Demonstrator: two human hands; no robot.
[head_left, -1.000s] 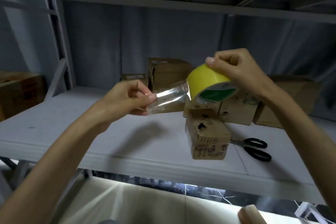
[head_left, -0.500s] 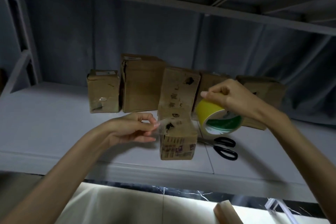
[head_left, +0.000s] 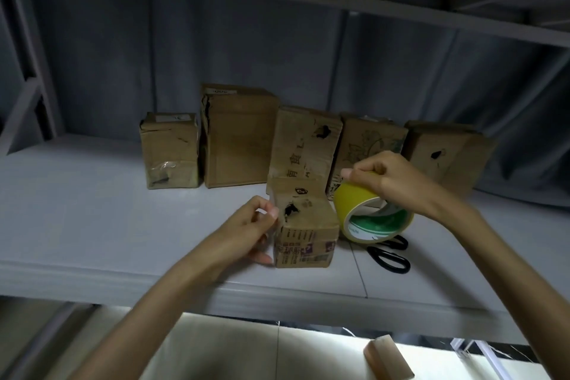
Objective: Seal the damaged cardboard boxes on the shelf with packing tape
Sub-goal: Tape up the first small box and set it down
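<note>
Grey shelf (head_left: 92, 225) boards fill my view, with a dark curtain behind and the upper shelf cutting off the top. From the small box (head_left: 303, 225) near the front edge, five more cardboard boxes (head_left: 240, 139) stand in a row from ten to two o'clock; the one furthest right is partly hidden behind my right hand (head_left: 391, 180). Black scissors (head_left: 390, 256) lie at four o'clock from the small box, their blades hidden under the tape roll (head_left: 370, 216). My right hand grips the yellow roll from above, fingers curled over its rim, just beside the box at three o'clock. My left hand (head_left: 249, 231) sits at nine o'clock, thumb and fingers pinched together against the box's top edge beside the torn hole; I cannot make out clear tape between the hands, so what it pinches is unclear.
</note>
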